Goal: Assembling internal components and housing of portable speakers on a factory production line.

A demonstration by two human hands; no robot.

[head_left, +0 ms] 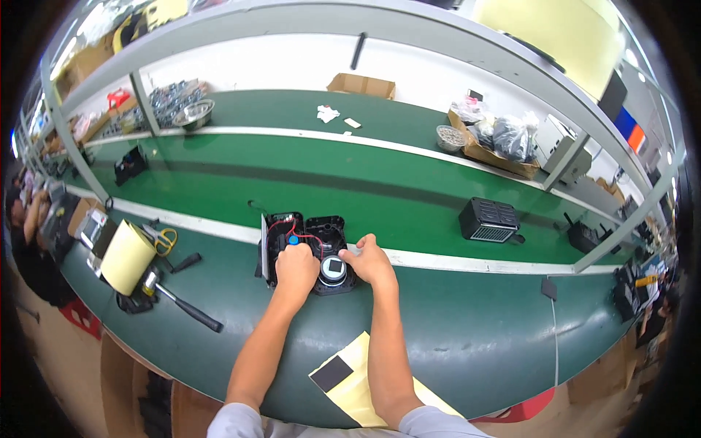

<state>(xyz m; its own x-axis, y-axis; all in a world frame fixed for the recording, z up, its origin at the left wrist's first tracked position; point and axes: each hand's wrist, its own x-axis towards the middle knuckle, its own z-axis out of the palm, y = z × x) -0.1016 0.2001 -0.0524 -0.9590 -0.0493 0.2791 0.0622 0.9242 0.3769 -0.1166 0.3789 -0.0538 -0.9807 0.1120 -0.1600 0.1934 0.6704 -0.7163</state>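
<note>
An opened black speaker housing (323, 228) lies on the bench in front of me, its two halves side by side. Red wires (312, 236) run between the halves. In the right half sits a round speaker driver (334, 269) with a dark square pad on its back. My left hand (296, 267) is closed in a fist over the left half, beside a small blue part (293, 239); what its fingers grip is hidden. My right hand (372, 261) has its thumb and fingers pinched together at the housing's right edge, and anything between them is too small to name.
Yellow backing paper (358, 359) with a black square pad (332, 374) lies between my forearms. At left are a hammer (188, 309), yellow-handled scissors (165, 239) and a yellow roll (128, 257). A finished-looking black speaker (489, 220) stands on the green belt (409, 197) beyond.
</note>
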